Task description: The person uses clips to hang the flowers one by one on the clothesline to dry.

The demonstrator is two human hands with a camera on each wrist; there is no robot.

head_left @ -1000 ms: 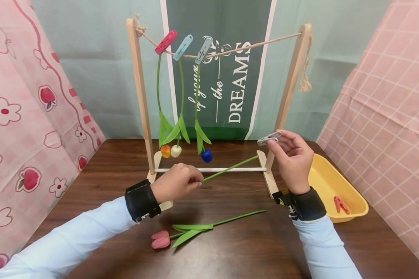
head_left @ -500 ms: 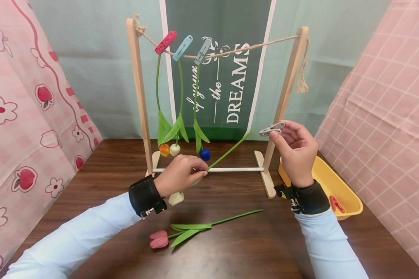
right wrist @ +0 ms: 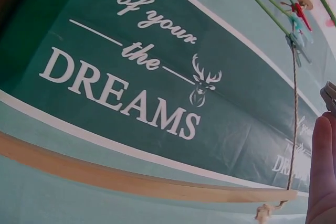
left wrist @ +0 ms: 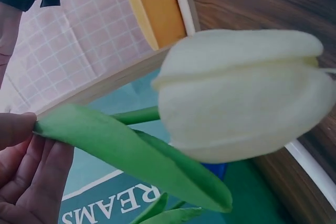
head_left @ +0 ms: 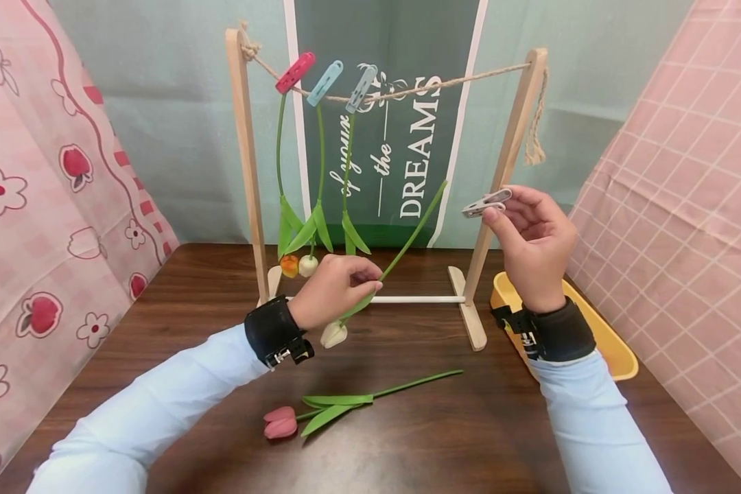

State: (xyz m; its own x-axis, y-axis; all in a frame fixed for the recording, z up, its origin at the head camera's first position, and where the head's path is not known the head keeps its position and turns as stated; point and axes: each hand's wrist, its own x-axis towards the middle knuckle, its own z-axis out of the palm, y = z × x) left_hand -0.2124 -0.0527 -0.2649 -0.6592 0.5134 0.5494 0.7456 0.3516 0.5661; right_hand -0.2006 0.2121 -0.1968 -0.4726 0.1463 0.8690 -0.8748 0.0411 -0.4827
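My left hand [head_left: 336, 288] pinches a white artificial tulip [left wrist: 241, 95] by its stem, at the base of the leaves. The bloom hangs low below the hand, and the bare stem slants up to the right. My right hand [head_left: 534, 243] holds a light grey clothespin [head_left: 488, 203] between thumb and fingers, right of the stem tip. Three clothespins, one red [head_left: 295, 73], one light blue [head_left: 325, 82] and one grey-blue [head_left: 361, 88], clip tulips upside down to a rope [head_left: 451, 83]. A pink tulip [head_left: 280, 422] lies on the table.
The rope spans two wooden posts [head_left: 247, 158] joined low down by a white rod [head_left: 416, 299]. A yellow tray [head_left: 617, 360] stands at the right behind my right wrist. Pink patterned cloth [head_left: 661, 206] borders both sides.
Both hands have risen, the left also moving right. The held tulip has tilted steeper, its stem tip going up and its white bloom coming into view. The clothespin stays in my right hand.
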